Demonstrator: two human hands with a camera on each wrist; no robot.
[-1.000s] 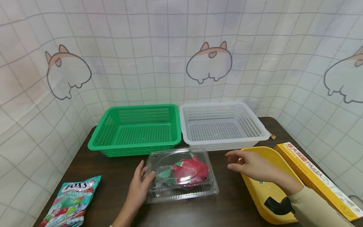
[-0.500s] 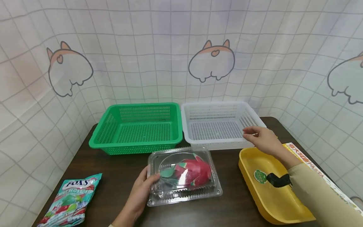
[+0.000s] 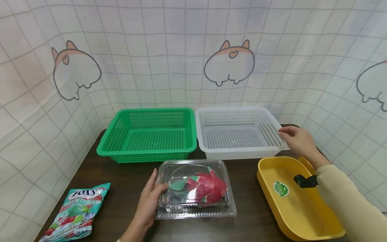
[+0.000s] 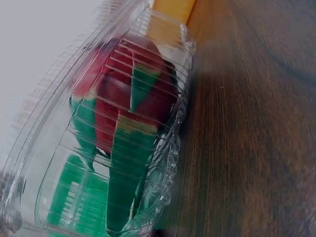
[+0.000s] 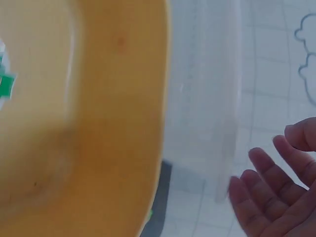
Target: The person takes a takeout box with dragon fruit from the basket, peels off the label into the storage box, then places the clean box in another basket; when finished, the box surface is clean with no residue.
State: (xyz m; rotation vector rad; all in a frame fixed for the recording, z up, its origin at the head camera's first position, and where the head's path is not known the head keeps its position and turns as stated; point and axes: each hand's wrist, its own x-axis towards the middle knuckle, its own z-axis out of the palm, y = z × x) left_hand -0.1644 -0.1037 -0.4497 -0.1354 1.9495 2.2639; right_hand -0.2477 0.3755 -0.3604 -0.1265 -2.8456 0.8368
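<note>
A clear plastic clamshell box (image 3: 196, 210) with a red and green dragon fruit (image 3: 208, 188) inside sits at the front middle of the dark table. My left hand (image 3: 148, 195) grips its left side, thumb over the lid and fingers along the edge. Through the ribbed wall, the left wrist view shows the dragon fruit (image 4: 128, 94) up close. At the right front corner of the white basket (image 3: 242, 154), my right hand (image 3: 297, 141) hangs with loosely bent fingers, nothing between them. The right wrist view has that hand (image 5: 281, 197) beyond the yellow tray's wall (image 5: 123, 98).
Left of the white basket stands a green basket (image 3: 148, 156). A yellow tray (image 3: 284, 215) with a round green sticker (image 3: 281, 189) lies under the right forearm, which hides most of a yellow pasta box (image 3: 306, 164). A FOX'S candy bag (image 3: 77, 213) lies front left.
My right hand has moved away from above the yellow tray, up and right to the white basket's corner. The left hand keeps its grip on the clamshell box, which has shifted slightly.
</note>
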